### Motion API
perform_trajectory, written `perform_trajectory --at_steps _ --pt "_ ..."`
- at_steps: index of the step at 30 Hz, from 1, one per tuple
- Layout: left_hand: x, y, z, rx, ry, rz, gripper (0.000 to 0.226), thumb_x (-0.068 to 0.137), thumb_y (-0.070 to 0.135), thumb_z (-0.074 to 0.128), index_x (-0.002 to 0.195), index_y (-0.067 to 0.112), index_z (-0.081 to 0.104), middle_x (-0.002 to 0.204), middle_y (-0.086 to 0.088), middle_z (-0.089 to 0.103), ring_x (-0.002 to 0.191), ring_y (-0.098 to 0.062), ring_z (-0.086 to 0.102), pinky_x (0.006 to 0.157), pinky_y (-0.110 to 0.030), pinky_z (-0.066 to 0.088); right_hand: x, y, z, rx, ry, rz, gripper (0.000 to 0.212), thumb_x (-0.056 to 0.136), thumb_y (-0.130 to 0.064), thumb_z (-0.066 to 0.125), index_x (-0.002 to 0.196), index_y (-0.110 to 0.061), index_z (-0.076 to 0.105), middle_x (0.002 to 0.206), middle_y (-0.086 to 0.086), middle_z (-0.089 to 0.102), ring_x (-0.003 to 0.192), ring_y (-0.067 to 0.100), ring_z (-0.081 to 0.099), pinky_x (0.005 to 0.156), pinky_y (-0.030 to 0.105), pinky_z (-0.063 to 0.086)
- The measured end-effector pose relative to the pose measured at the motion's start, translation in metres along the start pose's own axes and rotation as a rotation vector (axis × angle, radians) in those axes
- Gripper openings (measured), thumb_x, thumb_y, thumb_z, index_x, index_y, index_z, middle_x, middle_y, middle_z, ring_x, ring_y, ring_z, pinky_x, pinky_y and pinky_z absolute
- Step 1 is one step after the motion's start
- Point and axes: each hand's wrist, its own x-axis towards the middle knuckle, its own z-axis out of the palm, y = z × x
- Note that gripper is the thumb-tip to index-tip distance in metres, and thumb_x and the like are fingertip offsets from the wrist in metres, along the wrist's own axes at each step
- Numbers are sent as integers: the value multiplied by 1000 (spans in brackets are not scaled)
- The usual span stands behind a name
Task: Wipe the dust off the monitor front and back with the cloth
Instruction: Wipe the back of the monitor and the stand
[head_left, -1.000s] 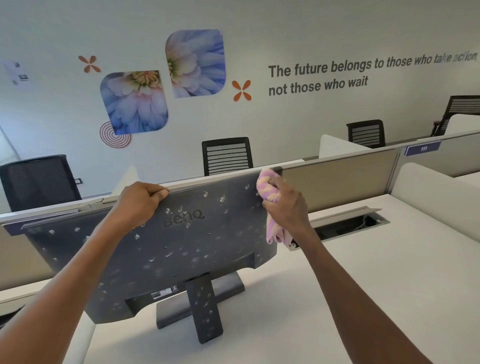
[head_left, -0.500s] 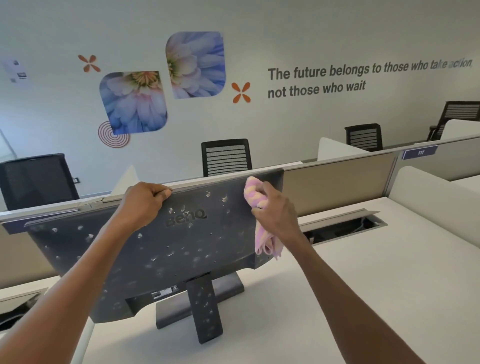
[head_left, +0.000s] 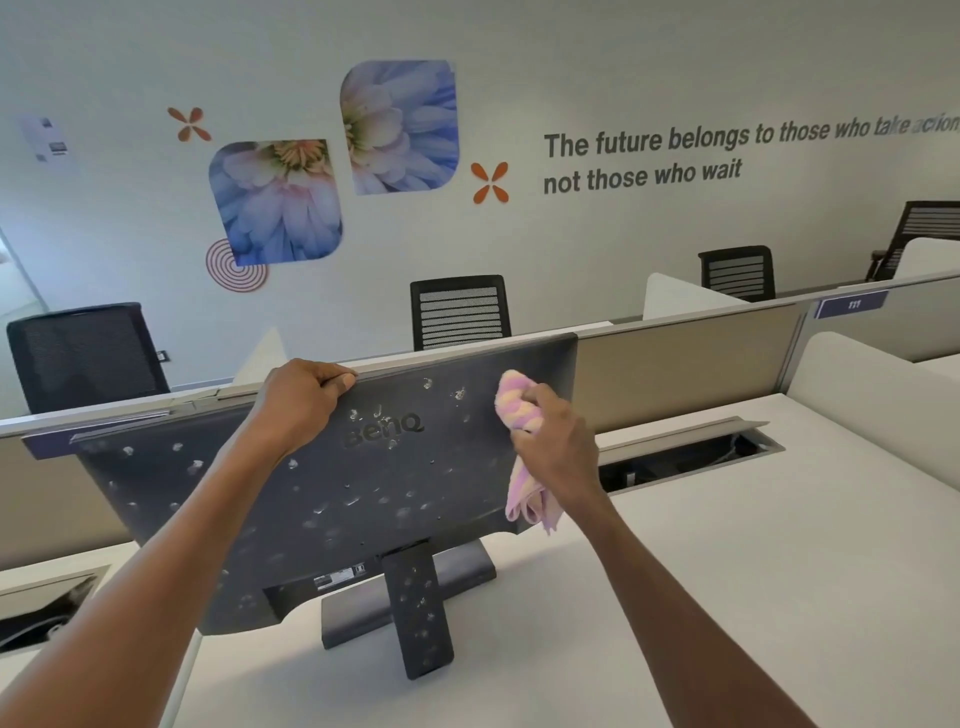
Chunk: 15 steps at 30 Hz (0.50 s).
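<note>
Head view: monitor (head_left: 332, 499) stood on desk (head_left: 727, 597), back panel facing near, speckled with pale dust spots across panel and stand (head_left: 418, 613). Left hand (head_left: 301, 400) gripped top edge, fingers curled over rim, steadying. Right hand (head_left: 558, 441) clamped on pink-and-yellow cloth (head_left: 519, 405), bunched end pressed to upper right of panel, loose tail hanging down by right edge. Right of logo looked mostly clean; left and lower areas plus stand not yet wiped. Front not in view.

Judged best: overlapping horizontal passes right to left, top row first, then downward. Flatten cloth for wider contact. Light pressure only, top-edge brace held to stop tilt. Refold to clean face once loaded.
</note>
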Motion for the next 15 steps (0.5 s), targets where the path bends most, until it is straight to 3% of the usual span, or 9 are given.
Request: perform_trajectory --at_steps 4,10,15 --pt "1 0 0 1 -11 -3 27 99 30 57 118 19 72 117 -5 71 101 -40 65 85 -32 46 25 -11 -16 -18 101 49 44 83 -28 67 124 -23 51 107 6 66 96 31 62 72 28 37" --pt "2 -3 0 18 2 13 27 99 30 57 118 19 72 119 -4 70 88 -37 65 80 -31 46 1 -45 6 27 -40 -151 49 79 -28 68 126 -31 54 119 -5 64 103 20 60 81 33 52" --pt "5 -6 2 -4 4 19 25 98 30 59 116 19 73 118 -2 71 99 -26 64 92 -34 50 -10 -27 7 -4 1 -6 41 86 -30 67 125 -27 53 109 -1 63 94 20 61 71 27 49"
